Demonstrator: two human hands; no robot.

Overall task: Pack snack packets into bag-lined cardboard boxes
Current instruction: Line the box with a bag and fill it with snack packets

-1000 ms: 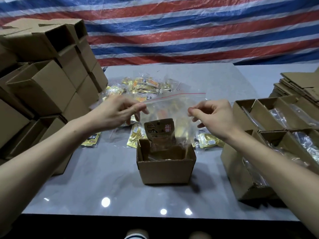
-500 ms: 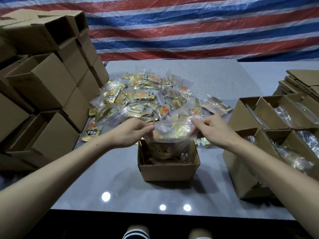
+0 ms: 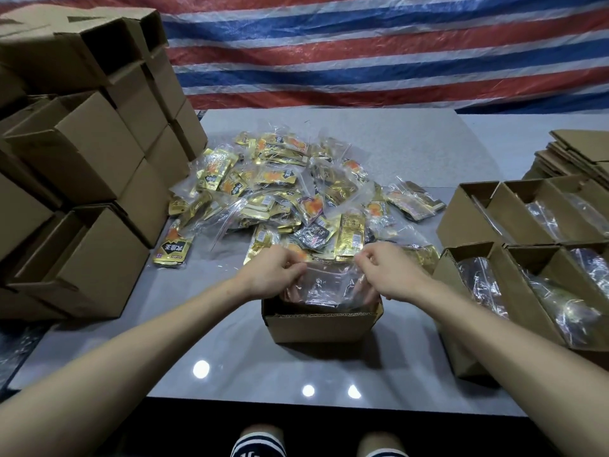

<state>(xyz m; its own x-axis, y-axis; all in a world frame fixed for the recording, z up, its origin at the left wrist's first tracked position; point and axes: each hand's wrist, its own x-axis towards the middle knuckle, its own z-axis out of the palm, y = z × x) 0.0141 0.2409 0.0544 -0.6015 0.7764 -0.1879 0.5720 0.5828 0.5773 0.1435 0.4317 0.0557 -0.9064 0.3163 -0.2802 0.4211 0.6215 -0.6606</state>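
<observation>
Two hands are held over a small open cardboard box (image 3: pixel 319 324), which stands on the grey table (image 3: pixel 412 150) near its front edge. The left hand (image 3: pixel 272 275) is curled, and one end of the upper edge of a clear plastic bag (image 3: pixel 324 285) is pinched between its thumb and fingertips. The right hand (image 3: pixel 390 275) is curled in the same way, and the opposite end of that edge is pinched by it. The bag is seated in the box, with its top projecting above the rim between the two hands. Dark contents can be seen through the film (too blurred to be identified).

A loose pile of snack packets (image 3: pixel 290 189) is spread over the middle of the table, just behind the box; gold and black wrappers are seen, many inside clear bags. A single packet (image 3: pixel 173 249) lies apart at the left edge of the pile.

Closed cardboard boxes (image 3: pixel 82 153) are stacked at the left of the table. Open boxes lined with clear bags (image 3: pixel 534 265) are set in rows at the right, near the right forearm. Flattened cardboard sheets (image 3: pixel 576 153) are stacked behind them. A striped red, white and blue tarpaulin (image 3: pixel 362 61) is hung behind the table.
</observation>
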